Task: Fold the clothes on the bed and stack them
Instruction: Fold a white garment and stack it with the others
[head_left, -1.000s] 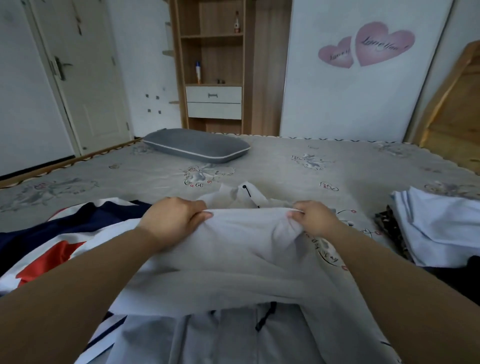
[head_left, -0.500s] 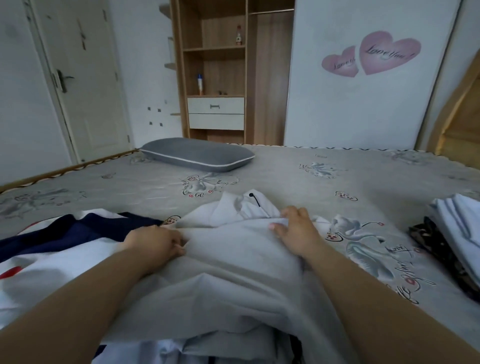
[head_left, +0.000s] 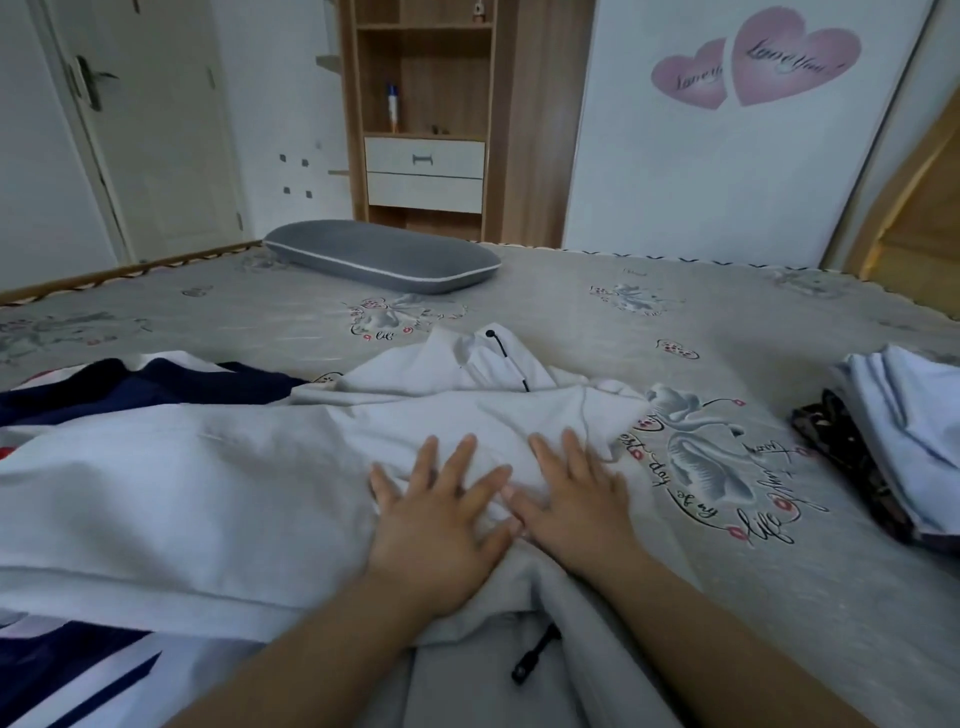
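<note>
Both hands lie flat, fingers straight and spread, pressing on a white garment (head_left: 270, 467) at the centre of the view; neither grips anything. The left hand (head_left: 439, 525) and right hand (head_left: 571, 504) sit side by side, thumbs nearly touching. The garment is spread across the bed (head_left: 571, 306), running from 9 o'clock to the centre, with a black drawcord (head_left: 506, 358) showing at its 12 o'clock end and a second cord end (head_left: 532, 657) at 6 o'clock. A navy, white and red garment (head_left: 156, 382) lies beneath it at 9 o'clock. A stack of folded clothes (head_left: 904, 431) rests at 3 o'clock, well apart from the hands. The bedsheet print beside the right hand carries script, of which only "life" is legible. A grey pillow (head_left: 382, 257) lies at 12 o'clock. The pink heart stickers (head_left: 758, 60) on the wall read "Love you!".
</note>
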